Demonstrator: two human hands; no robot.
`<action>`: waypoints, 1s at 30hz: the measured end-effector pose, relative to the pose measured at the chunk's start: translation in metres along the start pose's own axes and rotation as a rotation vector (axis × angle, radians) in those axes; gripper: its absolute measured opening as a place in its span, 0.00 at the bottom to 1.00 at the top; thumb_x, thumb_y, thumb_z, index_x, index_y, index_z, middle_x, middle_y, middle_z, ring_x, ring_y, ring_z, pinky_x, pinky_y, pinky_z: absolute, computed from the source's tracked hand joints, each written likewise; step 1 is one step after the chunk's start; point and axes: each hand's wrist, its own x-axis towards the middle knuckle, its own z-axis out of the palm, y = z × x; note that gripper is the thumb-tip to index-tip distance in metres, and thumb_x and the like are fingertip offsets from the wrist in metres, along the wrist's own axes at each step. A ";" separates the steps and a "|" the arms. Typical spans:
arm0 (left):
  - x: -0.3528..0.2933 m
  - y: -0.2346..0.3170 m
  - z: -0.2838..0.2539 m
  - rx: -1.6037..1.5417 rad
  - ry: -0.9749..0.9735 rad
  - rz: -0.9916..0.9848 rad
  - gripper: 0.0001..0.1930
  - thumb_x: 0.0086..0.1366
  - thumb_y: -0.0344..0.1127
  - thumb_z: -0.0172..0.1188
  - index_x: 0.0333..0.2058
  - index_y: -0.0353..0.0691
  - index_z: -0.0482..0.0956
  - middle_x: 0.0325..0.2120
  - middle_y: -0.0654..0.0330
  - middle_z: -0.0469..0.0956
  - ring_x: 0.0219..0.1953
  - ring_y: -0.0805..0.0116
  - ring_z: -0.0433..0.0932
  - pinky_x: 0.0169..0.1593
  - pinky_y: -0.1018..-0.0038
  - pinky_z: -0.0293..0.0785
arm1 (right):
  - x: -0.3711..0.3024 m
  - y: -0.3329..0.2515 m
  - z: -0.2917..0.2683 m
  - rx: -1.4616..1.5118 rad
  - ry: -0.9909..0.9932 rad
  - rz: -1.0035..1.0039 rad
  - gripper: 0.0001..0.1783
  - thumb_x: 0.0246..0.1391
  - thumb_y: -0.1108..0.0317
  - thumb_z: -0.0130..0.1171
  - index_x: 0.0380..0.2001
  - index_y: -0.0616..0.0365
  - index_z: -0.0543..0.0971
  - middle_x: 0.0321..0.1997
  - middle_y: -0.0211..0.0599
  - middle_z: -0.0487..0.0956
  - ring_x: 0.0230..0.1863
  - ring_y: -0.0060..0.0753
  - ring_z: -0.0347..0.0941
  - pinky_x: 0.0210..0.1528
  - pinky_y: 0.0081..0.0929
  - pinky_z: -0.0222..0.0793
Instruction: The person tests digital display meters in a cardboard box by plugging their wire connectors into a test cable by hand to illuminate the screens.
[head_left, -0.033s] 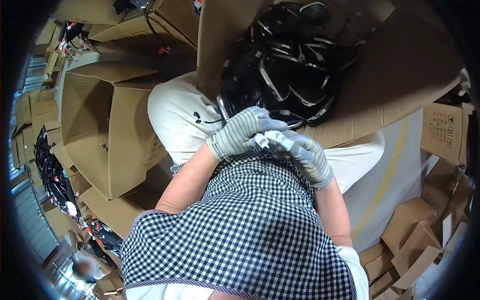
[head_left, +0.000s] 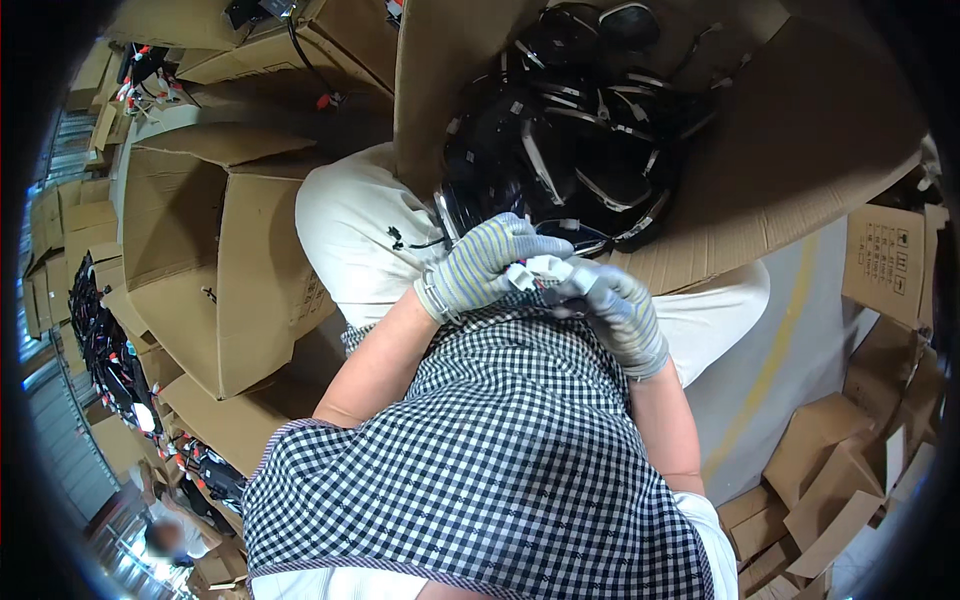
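My left hand [head_left: 485,265], in a grey-and-yellow striped glove, is closed around white plastic connectors [head_left: 545,267] in front of my lap. My right hand [head_left: 622,315], gloved the same way, closes on their other side, its fingertips slightly blurred. Something dark and thin shows just below the connectors; I cannot make out what it is. Beyond my left hand, a glossy black part with a silver rim [head_left: 447,212] leans by the large box. A short black cable [head_left: 415,240] with a small plug lies across my left trouser leg.
A large cardboard box [head_left: 800,215] ahead holds a heap of black silver-rimmed parts [head_left: 590,130]. An open carton [head_left: 260,280] stands at my left, with piled black parts [head_left: 110,360] beyond. Flattened cartons [head_left: 830,490] lie at the right. A person [head_left: 180,535] is far lower left.
My right fingers have shifted slightly around the white connectors, which have turned a little between my hands. My left hand has stayed nearly still.
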 end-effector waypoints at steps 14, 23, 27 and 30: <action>-0.011 0.001 0.016 0.209 0.339 0.014 0.19 0.50 0.33 0.63 0.44 0.44 0.79 0.25 0.64 0.75 0.29 0.65 0.73 0.34 0.72 0.67 | 0.008 0.005 -0.002 0.355 0.163 0.373 0.17 0.60 0.60 0.50 0.32 0.66 0.75 0.12 0.19 0.63 0.09 0.08 0.50 0.09 0.07 0.43; -0.028 0.002 0.009 0.407 0.324 0.197 0.21 0.42 0.32 0.63 0.40 0.43 0.81 0.23 0.65 0.74 0.30 0.63 0.75 0.37 0.70 0.72 | 0.004 0.019 0.008 -0.022 0.114 0.250 0.20 0.59 0.52 0.54 0.35 0.63 0.76 0.17 0.19 0.66 0.16 0.06 0.55 0.17 0.07 0.49; -0.032 0.004 0.007 0.492 0.351 0.178 0.20 0.40 0.31 0.65 0.38 0.46 0.81 0.25 0.66 0.74 0.33 0.63 0.76 0.39 0.69 0.74 | 0.008 0.032 0.004 -0.055 0.162 0.250 0.20 0.57 0.51 0.56 0.33 0.60 0.78 0.22 0.21 0.72 0.19 0.07 0.57 0.19 0.08 0.51; -0.034 0.001 0.008 0.507 0.354 0.204 0.21 0.39 0.29 0.66 0.37 0.47 0.81 0.25 0.66 0.74 0.33 0.63 0.76 0.39 0.68 0.74 | 0.015 0.033 0.001 -0.204 0.117 0.246 0.21 0.56 0.51 0.56 0.31 0.61 0.79 0.20 0.21 0.71 0.18 0.08 0.57 0.19 0.09 0.51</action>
